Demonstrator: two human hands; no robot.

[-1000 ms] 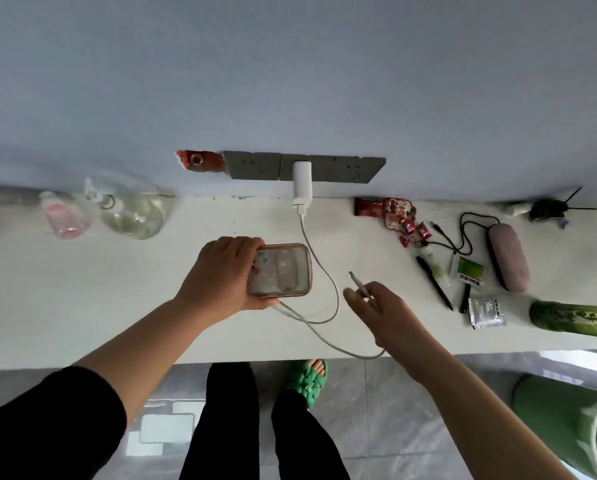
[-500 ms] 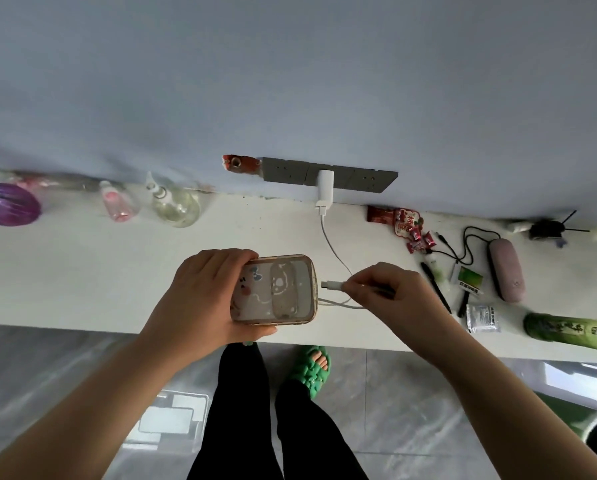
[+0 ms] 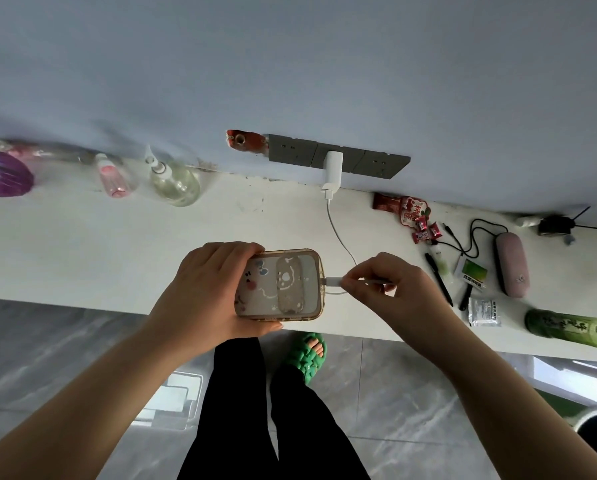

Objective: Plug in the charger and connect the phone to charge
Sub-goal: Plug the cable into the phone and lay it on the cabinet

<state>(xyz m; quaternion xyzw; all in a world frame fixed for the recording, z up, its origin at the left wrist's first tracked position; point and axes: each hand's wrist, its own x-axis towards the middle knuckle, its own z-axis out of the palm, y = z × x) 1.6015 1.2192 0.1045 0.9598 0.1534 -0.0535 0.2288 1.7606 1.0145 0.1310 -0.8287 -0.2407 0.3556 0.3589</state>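
A white charger (image 3: pixel 333 171) sits plugged into the grey wall socket strip (image 3: pixel 338 156) above the white counter (image 3: pixel 82 244). Its white cable (image 3: pixel 340 237) runs down to my right hand (image 3: pixel 390 289), which pinches the connector end (image 3: pixel 333 281). The connector tip touches the right end of the phone (image 3: pixel 283 285), which has a clear case with cartoon drawings on its back. My left hand (image 3: pixel 203 292) grips the phone from its left side, holding it over the counter's front edge.
Bottles (image 3: pixel 176 183) and a purple object (image 3: pixel 3 174) stand at the counter's back left. On the right lie candy wrappers (image 3: pixel 414 213), pens (image 3: pixel 439 278), a pink case (image 3: pixel 511 263), a black cord and a green bottle (image 3: pixel 574 329). Below are my legs and a green slipper (image 3: pixel 305 355).
My left hand lifted the phone toward me. My right hand took the cable end and brought the connector left until it meets the phone's right end.
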